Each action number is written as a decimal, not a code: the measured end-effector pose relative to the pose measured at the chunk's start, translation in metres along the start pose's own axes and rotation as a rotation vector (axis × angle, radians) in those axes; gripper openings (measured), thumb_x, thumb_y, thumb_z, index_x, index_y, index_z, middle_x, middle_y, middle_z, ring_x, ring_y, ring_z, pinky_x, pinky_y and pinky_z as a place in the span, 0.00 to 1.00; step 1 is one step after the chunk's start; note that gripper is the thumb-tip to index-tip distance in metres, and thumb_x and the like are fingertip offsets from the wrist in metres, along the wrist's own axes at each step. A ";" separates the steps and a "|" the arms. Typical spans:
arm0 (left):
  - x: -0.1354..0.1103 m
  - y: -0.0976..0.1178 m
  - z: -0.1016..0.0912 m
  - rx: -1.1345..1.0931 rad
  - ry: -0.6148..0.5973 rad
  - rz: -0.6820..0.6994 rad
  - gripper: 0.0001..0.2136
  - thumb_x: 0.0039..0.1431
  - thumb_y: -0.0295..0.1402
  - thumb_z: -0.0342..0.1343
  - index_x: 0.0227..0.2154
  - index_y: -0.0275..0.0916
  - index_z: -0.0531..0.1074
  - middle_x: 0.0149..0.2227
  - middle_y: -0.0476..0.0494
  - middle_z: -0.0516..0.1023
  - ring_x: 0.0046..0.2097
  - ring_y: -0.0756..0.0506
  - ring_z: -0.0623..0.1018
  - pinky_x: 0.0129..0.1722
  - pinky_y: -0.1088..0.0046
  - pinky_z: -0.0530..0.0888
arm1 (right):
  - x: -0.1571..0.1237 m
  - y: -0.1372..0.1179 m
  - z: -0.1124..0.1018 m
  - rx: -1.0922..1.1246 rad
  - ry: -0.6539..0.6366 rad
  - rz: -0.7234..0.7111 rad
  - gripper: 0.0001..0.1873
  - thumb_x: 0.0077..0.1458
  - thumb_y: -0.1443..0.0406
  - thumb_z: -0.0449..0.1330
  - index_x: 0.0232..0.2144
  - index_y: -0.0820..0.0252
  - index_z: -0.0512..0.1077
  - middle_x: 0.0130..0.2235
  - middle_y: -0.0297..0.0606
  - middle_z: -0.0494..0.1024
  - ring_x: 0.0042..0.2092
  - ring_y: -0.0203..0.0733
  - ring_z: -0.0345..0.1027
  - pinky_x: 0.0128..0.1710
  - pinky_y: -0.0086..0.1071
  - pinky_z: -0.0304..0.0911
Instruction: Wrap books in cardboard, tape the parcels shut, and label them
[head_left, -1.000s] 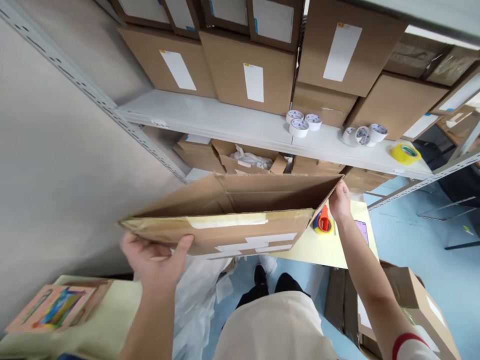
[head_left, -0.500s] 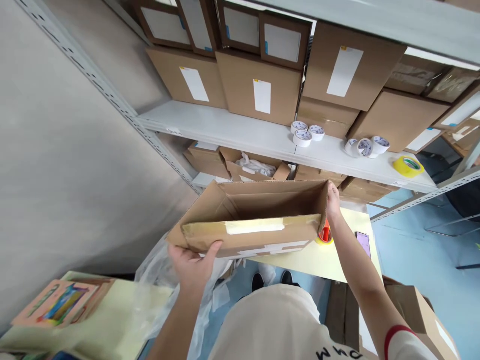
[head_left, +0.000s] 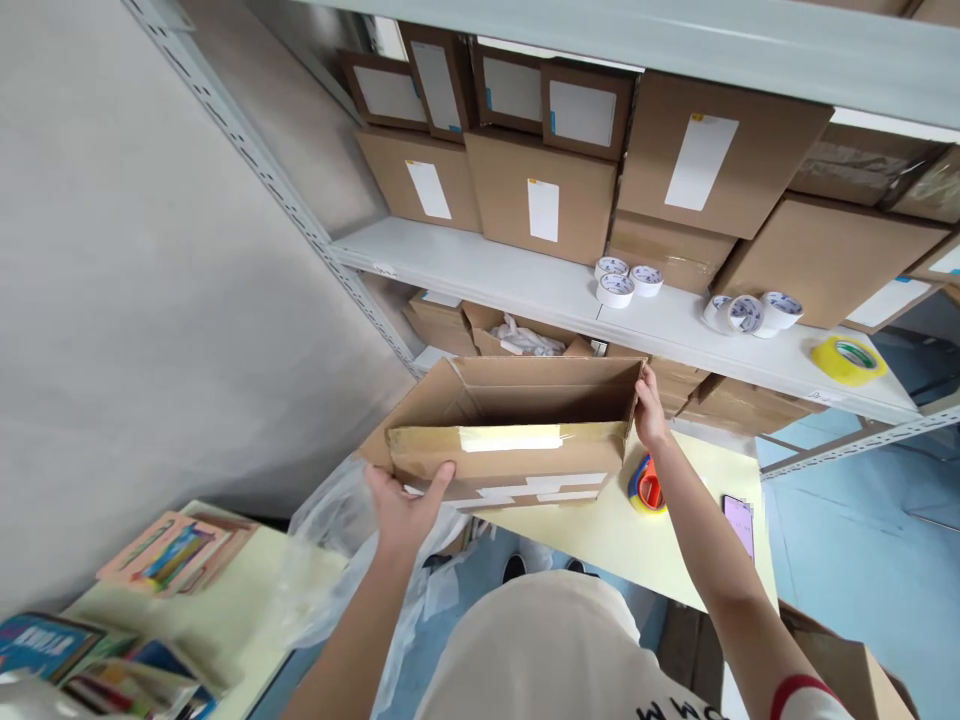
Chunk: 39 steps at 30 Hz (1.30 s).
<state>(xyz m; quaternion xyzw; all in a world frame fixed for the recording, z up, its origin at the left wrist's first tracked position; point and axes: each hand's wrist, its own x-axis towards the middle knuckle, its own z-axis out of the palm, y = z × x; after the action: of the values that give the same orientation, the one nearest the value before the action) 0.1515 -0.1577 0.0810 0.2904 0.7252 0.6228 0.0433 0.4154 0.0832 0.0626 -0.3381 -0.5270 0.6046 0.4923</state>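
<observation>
I hold an open, empty cardboard box (head_left: 517, 425) in front of me, over the near edge of a pale yellow table (head_left: 675, 540). My left hand (head_left: 405, 505) grips its lower left corner, thumb on the taped front flap. My right hand (head_left: 649, 410) is closed on the box's right end wall. White tape strips run across the front of the box.
A tape dispenser (head_left: 646, 485) and a phone (head_left: 741, 522) lie on the table. A grey shelf (head_left: 570, 290) carries labelled boxes, white tape rolls (head_left: 619, 280) and a yellow tape roll (head_left: 847, 358). Clear plastic wrap (head_left: 337, 560) hangs at left, with a picture book (head_left: 172, 550) on another table.
The box has been brought in closer and turned more level. My left hand moved right with it. The view has tilted up toward the shelves.
</observation>
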 end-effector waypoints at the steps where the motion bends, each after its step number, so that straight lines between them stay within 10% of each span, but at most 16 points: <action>1: 0.001 0.000 0.001 -0.001 -0.017 0.001 0.32 0.40 0.43 0.69 0.48 0.42 0.63 0.48 0.36 0.72 0.52 0.39 0.75 0.52 0.60 0.73 | 0.003 0.000 0.002 0.031 -0.008 0.022 0.38 0.49 0.43 0.58 0.58 0.51 0.63 0.61 0.38 0.69 0.63 0.50 0.60 0.62 0.45 0.57; 8: 0.019 -0.009 -0.010 -0.075 0.008 -0.046 0.23 0.47 0.56 0.59 0.35 0.40 0.72 0.37 0.42 0.77 0.42 0.43 0.77 0.44 0.66 0.75 | 0.013 -0.017 -0.005 0.079 -0.097 0.178 0.34 0.51 0.50 0.53 0.59 0.52 0.66 0.58 0.36 0.74 0.62 0.52 0.64 0.60 0.48 0.60; 13: 0.029 0.001 -0.013 -0.140 0.133 -0.293 0.21 0.46 0.55 0.60 0.31 0.41 0.73 0.34 0.44 0.79 0.36 0.44 0.77 0.33 0.70 0.76 | 0.014 -0.049 -0.029 -0.248 -0.071 0.182 0.48 0.40 0.59 0.67 0.64 0.53 0.60 0.66 0.43 0.62 0.67 0.55 0.54 0.64 0.50 0.53; 18: 0.034 0.029 -0.021 -0.252 -0.067 -0.461 0.19 0.37 0.46 0.67 0.30 0.41 0.74 0.31 0.47 0.79 0.36 0.44 0.77 0.29 0.72 0.73 | -0.002 -0.099 -0.017 -0.915 -0.397 0.258 0.75 0.24 0.60 0.77 0.70 0.50 0.40 0.72 0.50 0.34 0.71 0.64 0.37 0.66 0.57 0.45; 23: 0.044 0.042 -0.040 -0.337 -0.326 -0.603 0.17 0.31 0.36 0.67 0.28 0.39 0.74 0.28 0.48 0.78 0.33 0.44 0.77 0.28 0.72 0.70 | -0.015 -0.122 0.016 -1.151 -0.572 0.365 0.80 0.29 0.53 0.76 0.69 0.47 0.24 0.70 0.52 0.14 0.71 0.64 0.37 0.64 0.52 0.51; 28: 0.050 0.042 -0.056 -0.347 -0.439 -0.662 0.20 0.30 0.33 0.67 0.33 0.40 0.75 0.30 0.44 0.81 0.37 0.39 0.80 0.33 0.67 0.73 | -0.017 -0.119 0.035 -1.200 -0.449 0.267 0.70 0.36 0.54 0.74 0.70 0.52 0.33 0.71 0.56 0.24 0.70 0.63 0.43 0.62 0.51 0.55; 34: 0.057 0.041 -0.062 -0.264 -0.519 -0.594 0.28 0.29 0.40 0.71 0.39 0.43 0.75 0.39 0.40 0.82 0.42 0.34 0.80 0.35 0.61 0.78 | -0.016 -0.106 0.039 -1.231 -0.233 -0.063 0.31 0.44 0.54 0.71 0.49 0.56 0.69 0.58 0.50 0.62 0.50 0.56 0.72 0.51 0.50 0.66; 39: 0.065 0.029 -0.066 -0.052 -0.363 -0.253 0.34 0.36 0.47 0.67 0.49 0.44 0.69 0.51 0.37 0.76 0.52 0.34 0.76 0.43 0.59 0.77 | -0.009 -0.105 0.033 -1.290 -0.303 -0.136 0.22 0.49 0.55 0.68 0.45 0.58 0.74 0.52 0.48 0.65 0.49 0.54 0.71 0.52 0.47 0.67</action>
<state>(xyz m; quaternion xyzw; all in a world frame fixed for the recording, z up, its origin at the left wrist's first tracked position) 0.0806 -0.1833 0.1419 0.3032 0.7199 0.5685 0.2583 0.4122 0.0599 0.1707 -0.4420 -0.8668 0.1766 0.1489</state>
